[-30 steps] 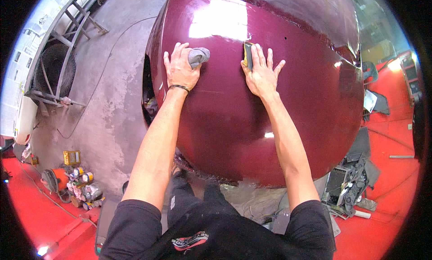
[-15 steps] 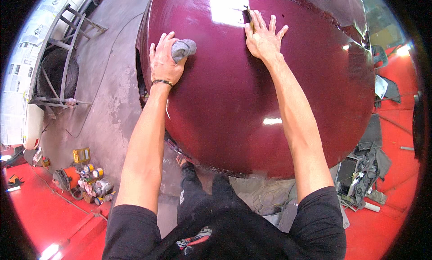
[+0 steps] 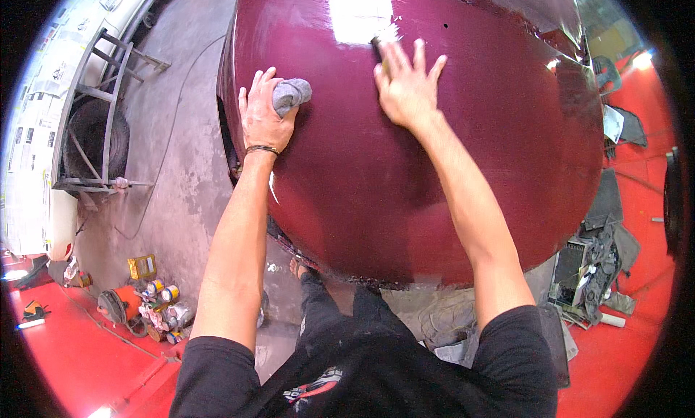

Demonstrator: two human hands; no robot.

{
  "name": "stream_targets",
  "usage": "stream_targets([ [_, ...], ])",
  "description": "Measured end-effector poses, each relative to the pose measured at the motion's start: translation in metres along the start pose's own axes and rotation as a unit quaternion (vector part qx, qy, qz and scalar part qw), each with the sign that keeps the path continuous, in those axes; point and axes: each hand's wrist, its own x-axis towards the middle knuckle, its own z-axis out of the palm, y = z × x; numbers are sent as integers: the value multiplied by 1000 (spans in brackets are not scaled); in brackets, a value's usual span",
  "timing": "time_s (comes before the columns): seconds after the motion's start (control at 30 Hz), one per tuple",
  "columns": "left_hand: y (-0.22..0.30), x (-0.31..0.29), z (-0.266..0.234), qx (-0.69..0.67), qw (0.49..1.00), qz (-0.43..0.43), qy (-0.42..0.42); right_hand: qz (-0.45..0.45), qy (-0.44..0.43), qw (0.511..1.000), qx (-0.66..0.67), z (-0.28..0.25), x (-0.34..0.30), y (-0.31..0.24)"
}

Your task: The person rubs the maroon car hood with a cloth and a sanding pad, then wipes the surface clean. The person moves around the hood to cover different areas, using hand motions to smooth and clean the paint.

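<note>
A glossy maroon car panel (image 3: 347, 172), which looks like a hood, spreads under both of my arms. My left hand (image 3: 266, 114) rests toward its left edge, with a bunched grey cloth (image 3: 291, 96) tucked between thumb and palm. Farther right, my right hand (image 3: 409, 89) lies on the paint with its outer fingers spread. Under its thumb-side fingers is a small dark piece (image 3: 376, 47), perhaps sandpaper; most of it is hidden and motion blurs it. Whitish smears show on the paint just beyond those fingertips.
On the left stand a metal frame (image 3: 108, 114) by a tire (image 3: 90, 146) and a vehicle covered in paper (image 3: 36, 128). Cans (image 3: 170, 293) and an orange-and-black machine (image 3: 119, 306) sit at lower left. Dark dismantled parts (image 3: 597, 266) lie at right on red floor.
My right hand has slid back toward me and slightly left over the panel with the dark piece. The left hand keeps its place with the cloth. The view has shifted a little.
</note>
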Motion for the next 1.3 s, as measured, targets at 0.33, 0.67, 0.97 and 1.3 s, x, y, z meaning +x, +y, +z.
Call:
stream_targets([
  [0.33,3,4,5,7,1000,9,-4,80,29,996,32,-1,33,31],
  [0.67,3,4,8,-5,1000,19,8,40,21,999,21,-6,50,60],
  [0.97,-3,1,3,1,1000,8,2,-34,27,999,-16,5,-7,35],
  [1.3,-2,0,1,-10,1000,-2,5,-33,55,998,2,12,-18,31],
])
